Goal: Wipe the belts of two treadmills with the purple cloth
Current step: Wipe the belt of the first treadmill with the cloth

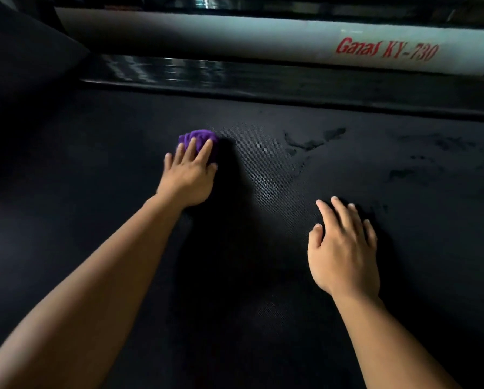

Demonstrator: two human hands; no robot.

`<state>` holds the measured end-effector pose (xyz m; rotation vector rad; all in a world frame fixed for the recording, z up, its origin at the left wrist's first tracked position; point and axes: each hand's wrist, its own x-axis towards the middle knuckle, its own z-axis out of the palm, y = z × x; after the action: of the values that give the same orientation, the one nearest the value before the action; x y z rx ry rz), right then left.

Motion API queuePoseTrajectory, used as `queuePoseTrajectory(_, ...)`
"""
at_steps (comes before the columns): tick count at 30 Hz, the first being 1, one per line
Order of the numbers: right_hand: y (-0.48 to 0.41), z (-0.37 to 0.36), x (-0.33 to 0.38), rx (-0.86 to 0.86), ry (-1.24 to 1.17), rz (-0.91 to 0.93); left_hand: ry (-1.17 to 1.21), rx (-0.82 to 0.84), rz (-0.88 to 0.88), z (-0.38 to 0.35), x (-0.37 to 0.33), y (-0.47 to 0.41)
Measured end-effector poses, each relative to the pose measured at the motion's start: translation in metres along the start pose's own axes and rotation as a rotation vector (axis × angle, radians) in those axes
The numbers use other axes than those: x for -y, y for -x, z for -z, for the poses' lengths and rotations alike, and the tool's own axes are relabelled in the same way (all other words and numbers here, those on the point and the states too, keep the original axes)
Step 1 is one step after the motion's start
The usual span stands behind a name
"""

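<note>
A black textured treadmill belt fills most of the view. My left hand reaches forward and presses a bunched purple cloth flat against the belt, fingers spread over it. My right hand rests palm down on the belt nearer to me, fingers apart, holding nothing. Damp streaks and smudges mark the belt to the right of the cloth.
Beyond the belt runs a black side rail, then a white side panel with red lettering "Ganas KY-730". A dark sloped part rises at the upper left.
</note>
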<state>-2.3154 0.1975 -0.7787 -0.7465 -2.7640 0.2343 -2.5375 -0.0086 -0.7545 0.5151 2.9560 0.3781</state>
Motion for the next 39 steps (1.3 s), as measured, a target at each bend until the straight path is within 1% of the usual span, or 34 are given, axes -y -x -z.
queuePoseTrajectory(3,0.001,0.0,0.0,-0.007,-0.007,-0.004,0.004,0.05,-0.045,-0.005,-0.055,-0.034)
queuePoseTrajectory(5,0.001,0.001,0.0,-0.001,-0.01,-0.002,0.004,0.083,-0.104,-0.011,-0.088,-0.04)
queuePoseTrajectory(7,-0.001,0.001,0.0,0.004,-0.005,-0.001,0.003,0.099,-0.175,-0.019,-0.112,-0.029)
queuePoseTrajectory(9,-0.002,0.0,0.0,-0.001,-0.005,-0.004,0.001,0.089,-0.246,-0.026,-0.121,0.0)
queuePoseTrajectory(12,-0.002,-0.001,0.001,-0.023,-0.014,-0.017,0.016,0.055,-0.292,-0.033,-0.114,0.068)
queuePoseTrajectory(15,-0.001,-0.001,0.001,-0.016,-0.017,-0.018,0.016,0.066,-0.247,-0.036,-0.097,0.131)
queuePoseTrajectory(17,-0.001,-0.001,0.001,-0.014,-0.019,-0.02,-0.002,0.085,-0.204,-0.035,-0.09,0.148)
queuePoseTrajectory(20,-0.001,-0.001,0.001,-0.021,-0.028,-0.021,0.019,0.065,-0.188,-0.035,-0.094,0.131)
queuePoseTrajectory(24,0.0,-0.001,0.002,-0.021,-0.033,-0.024,0.043,0.014,-0.172,-0.035,-0.107,0.061)
queuePoseTrajectory(28,-0.001,0.0,-0.001,-0.001,-0.042,-0.013,0.044,0.074,-0.166,-0.029,-0.127,-0.024)
queuePoseTrajectory(31,-0.001,0.002,-0.002,0.035,-0.039,-0.003,0.026,0.13,-0.182,-0.025,-0.134,-0.049)
queuePoseTrajectory(33,-0.001,0.002,-0.001,0.013,-0.046,-0.008,0.025,0.118,-0.199,-0.024,-0.133,-0.041)
queuePoseTrajectory(35,-0.001,0.001,0.0,-0.007,-0.047,-0.017,0.022,0.093,-0.241,-0.025,-0.127,-0.016)
queuePoseTrajectory(39,-0.002,0.0,0.0,-0.01,-0.041,-0.023,0.049,0.051,-0.315,-0.031,-0.104,0.081)
